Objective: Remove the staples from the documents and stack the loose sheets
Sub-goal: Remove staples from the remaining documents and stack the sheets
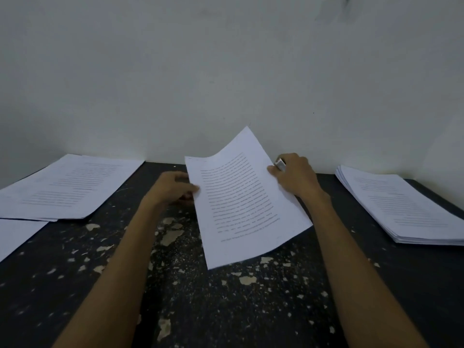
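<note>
A printed document (241, 202) is held tilted above the middle of the dark table, its far corner curling up toward the wall. My left hand (173, 188) pinches its left edge. My right hand (293, 175) grips its right edge and also holds a small metal tool (280, 164), probably a staple remover, between the fingers. A thick pile of printed papers (401, 207) lies at the right. A thinner spread of printed sheets (67, 187) lies at the left. No staple can be made out.
The black tabletop (200, 297) is scratched, with flaked paint patches. A white wall (226, 71) rises right behind the table. Another white sheet (15, 234) pokes out at the left edge, below the left sheets.
</note>
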